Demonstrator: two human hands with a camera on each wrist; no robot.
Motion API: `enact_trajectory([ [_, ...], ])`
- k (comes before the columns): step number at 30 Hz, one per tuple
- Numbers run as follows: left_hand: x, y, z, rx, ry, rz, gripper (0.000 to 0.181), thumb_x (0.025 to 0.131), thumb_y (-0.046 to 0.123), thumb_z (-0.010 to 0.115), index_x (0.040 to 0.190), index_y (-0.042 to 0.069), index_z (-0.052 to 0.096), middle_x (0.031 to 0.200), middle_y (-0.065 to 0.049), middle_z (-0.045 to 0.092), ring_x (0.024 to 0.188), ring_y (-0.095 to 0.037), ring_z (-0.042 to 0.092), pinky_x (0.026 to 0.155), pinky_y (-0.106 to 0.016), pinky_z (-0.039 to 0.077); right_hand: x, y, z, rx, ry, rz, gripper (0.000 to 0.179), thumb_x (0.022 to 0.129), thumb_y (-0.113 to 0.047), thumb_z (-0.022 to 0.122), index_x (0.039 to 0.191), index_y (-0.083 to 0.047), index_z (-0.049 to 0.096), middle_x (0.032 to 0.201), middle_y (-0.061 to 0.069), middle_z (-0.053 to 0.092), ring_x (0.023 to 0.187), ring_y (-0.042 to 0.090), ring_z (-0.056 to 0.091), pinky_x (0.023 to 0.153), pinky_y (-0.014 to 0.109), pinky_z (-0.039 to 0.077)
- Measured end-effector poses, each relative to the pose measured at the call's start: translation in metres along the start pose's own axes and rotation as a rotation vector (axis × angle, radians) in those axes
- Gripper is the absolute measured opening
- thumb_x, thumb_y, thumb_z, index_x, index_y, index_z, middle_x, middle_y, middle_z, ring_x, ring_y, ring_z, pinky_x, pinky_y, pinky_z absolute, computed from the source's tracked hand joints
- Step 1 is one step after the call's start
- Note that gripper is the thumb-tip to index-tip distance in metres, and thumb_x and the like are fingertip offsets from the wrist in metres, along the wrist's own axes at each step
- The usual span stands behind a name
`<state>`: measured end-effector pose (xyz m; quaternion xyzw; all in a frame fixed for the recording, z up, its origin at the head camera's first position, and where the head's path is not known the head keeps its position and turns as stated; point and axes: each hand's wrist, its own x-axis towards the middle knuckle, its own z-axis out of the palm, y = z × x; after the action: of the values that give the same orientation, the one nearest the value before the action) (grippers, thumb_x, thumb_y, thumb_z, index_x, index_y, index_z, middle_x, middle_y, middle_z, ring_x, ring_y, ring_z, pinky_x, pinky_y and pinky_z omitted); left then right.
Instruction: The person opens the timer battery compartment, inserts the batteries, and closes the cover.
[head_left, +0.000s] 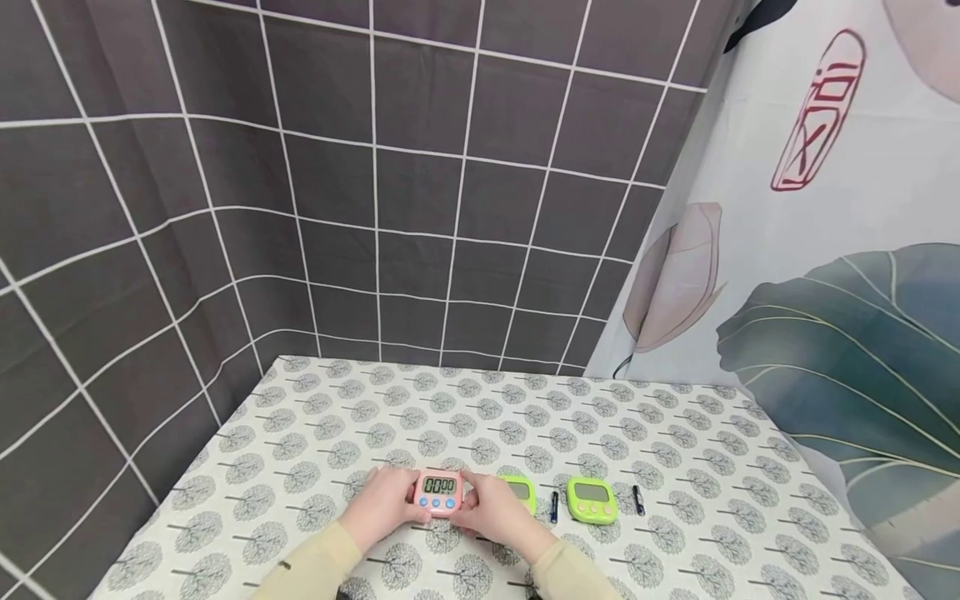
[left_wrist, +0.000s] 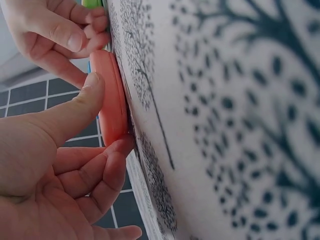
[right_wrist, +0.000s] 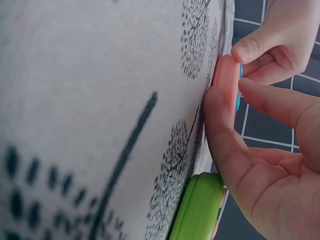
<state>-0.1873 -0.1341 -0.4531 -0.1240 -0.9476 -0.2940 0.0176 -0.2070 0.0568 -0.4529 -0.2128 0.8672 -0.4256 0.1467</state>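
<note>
Patterned cloth (head_left: 420, 417): left hand (head_left: 381, 502) and right hand (head_left: 498, 510) pinch a pink timer (head_left: 438, 492) reading "0000".

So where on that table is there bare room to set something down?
A wide bare strip of table runs along the dark curtain, behind everything. More lies between the left hand and the table's left edge, and right of the outer dark stick. It's crowded around the right hand: pink timer, half-hidden green timer, inner dark stick, whole green timer.
</note>
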Motion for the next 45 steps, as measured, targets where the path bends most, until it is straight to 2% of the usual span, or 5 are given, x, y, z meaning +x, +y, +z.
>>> enact_trajectory([
  [6,-0.003,-0.001,0.000,-0.030,-0.007,0.013,0.036,0.063,0.031,0.083,0.092,0.014,0.069,0.069,0.012,0.065,0.062,-0.003,0.051,0.073,-0.033,0.043,-0.005,0.000,-0.004,0.030,0.033,-0.023,0.073,0.076,-0.013,0.077,0.136,0.007,0.042,0.068,-0.003,0.059,0.052,0.009,0.056,0.049,0.023,0.049],
  [12,-0.008,0.009,-0.001,0.126,0.097,0.030,0.066,0.061,0.043,0.082,0.112,0.004,0.066,0.095,-0.006,0.070,0.089,-0.025,0.061,0.090,-0.048,0.041,-0.016,0.008,-0.019,-0.077,0.086,-0.104,0.054,0.077,-0.017,0.075,0.125,0.001,0.057,0.069,-0.009,0.056,0.057,0.002,0.049,0.052,0.019,0.046],
  [16,-0.009,0.019,-0.001,0.178,0.144,0.070,0.071,0.063,0.047,0.080,0.115,0.001,0.064,0.095,-0.009,0.068,0.092,-0.027,0.060,0.092,-0.050,0.041,-0.022,0.015,-0.032,-0.117,0.122,-0.125,0.047,0.078,-0.016,0.075,0.119,0.000,0.061,0.069,-0.009,0.054,0.058,0.001,0.047,0.052,0.019,0.045],
  [30,-0.009,0.035,0.007,0.096,0.093,0.095,0.067,0.067,0.044,0.079,0.120,0.006,0.063,0.116,-0.010,0.067,0.107,-0.032,0.059,0.098,-0.057,0.036,-0.037,0.039,-0.055,-0.207,0.205,-0.100,0.045,0.077,-0.015,0.075,0.115,0.003,0.063,0.067,-0.009,0.053,0.058,0.001,0.046,0.053,0.018,0.044],
  [45,-0.002,0.048,0.020,0.153,0.056,0.099,0.055,0.068,0.048,0.076,0.103,0.007,0.066,0.120,-0.009,0.065,0.112,-0.033,0.057,0.100,-0.061,0.034,-0.043,0.047,-0.062,-0.193,0.212,-0.034,0.053,0.076,-0.013,0.075,0.121,0.009,0.056,0.066,-0.007,0.053,0.055,0.003,0.045,0.048,0.020,0.044],
])
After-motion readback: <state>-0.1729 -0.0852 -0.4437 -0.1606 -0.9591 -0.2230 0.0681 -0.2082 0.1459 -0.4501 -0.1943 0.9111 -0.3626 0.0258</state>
